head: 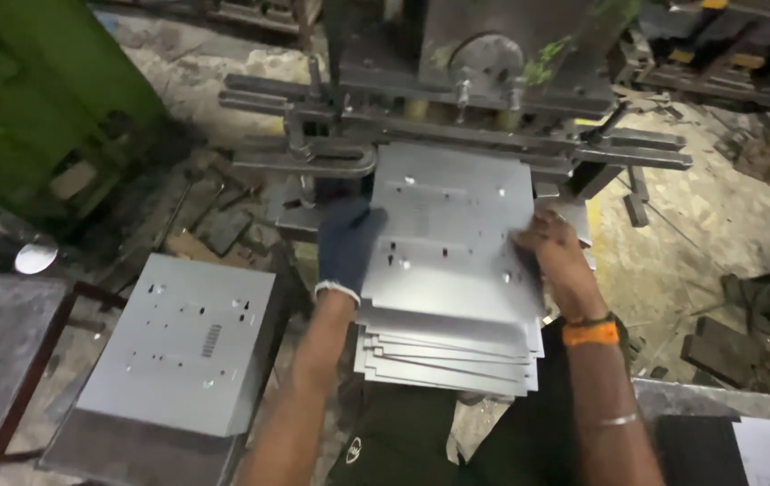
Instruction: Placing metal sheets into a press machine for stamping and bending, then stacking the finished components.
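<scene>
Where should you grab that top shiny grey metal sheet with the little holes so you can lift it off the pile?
Probably by its two long side edges, coming in from the left and the right. The top flat grey punched metal sheet lies on the stack of grey sheets, its far end under the press machine. The gloved left hand and bare right hand already sit at those edges.

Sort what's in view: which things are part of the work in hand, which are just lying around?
In use:
- left hand, gloved, on the top sheet's left edge
- right hand, bare, on its right edge
- stack of punched metal sheets
- press machine behind the stack

Lying about:
- second sheet pile at left
- metal scrap on the floor
- green machine
</scene>
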